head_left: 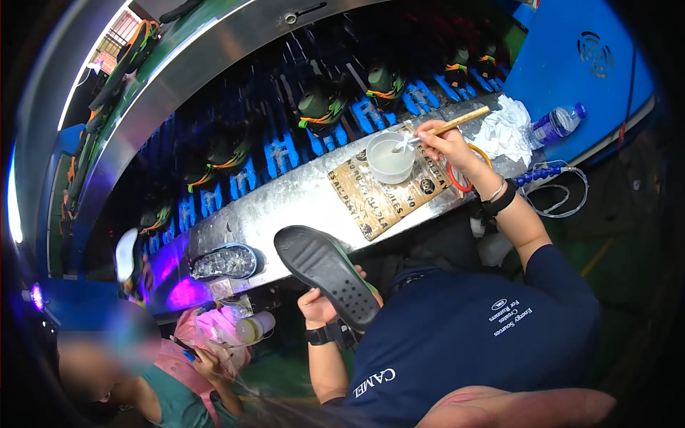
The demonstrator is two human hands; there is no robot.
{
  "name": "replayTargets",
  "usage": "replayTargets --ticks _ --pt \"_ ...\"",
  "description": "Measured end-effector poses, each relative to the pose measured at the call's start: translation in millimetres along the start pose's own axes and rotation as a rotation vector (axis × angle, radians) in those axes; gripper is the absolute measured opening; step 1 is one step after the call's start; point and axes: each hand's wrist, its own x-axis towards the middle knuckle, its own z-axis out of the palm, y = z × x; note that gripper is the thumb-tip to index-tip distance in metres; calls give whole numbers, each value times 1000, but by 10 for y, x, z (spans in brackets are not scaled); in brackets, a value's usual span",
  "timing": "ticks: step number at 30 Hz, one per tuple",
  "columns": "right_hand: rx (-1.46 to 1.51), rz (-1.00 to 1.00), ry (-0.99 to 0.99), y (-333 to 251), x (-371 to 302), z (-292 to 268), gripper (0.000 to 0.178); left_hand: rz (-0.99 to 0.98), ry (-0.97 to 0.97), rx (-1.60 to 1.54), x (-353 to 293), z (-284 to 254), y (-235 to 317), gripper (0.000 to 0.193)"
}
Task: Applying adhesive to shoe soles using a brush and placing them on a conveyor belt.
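Observation:
A black shoe sole (325, 271) with rows of small holes at its heel is tilted up before my body. My left hand (317, 308) is closed around its heel half, with fingertips showing on the far edge. Farther right, my right hand (444, 146) grips a brush (460, 121) by its light wooden handle. The brush's bristle end is inside a white plastic tub (391, 171) of whitish liquid. Under the tub lies a piece of printed brown cardboard (374, 207) on the metal bench (300, 192).
Another sole (227, 262) rests on the bench at left. Crumpled white paper (505, 132) and a plastic bottle (560, 123) are at right, near a blue coiled hose (539, 172). Shoe uppers (321, 103) stand on blue holders behind. A co-worker (178, 385) is at lower left.

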Motion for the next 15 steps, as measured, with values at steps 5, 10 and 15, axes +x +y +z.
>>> replayTargets --ticks 5,10,15 --pt "-79 -60 38 15 70 54 12 347 170 326 -6 -79 352 53" --pt "-110 -52 63 -31 71 107 14 516 212 410 132 -181 458 48" --pt "-71 50 55 -81 44 130 14 422 212 235 283 -223 348 51"
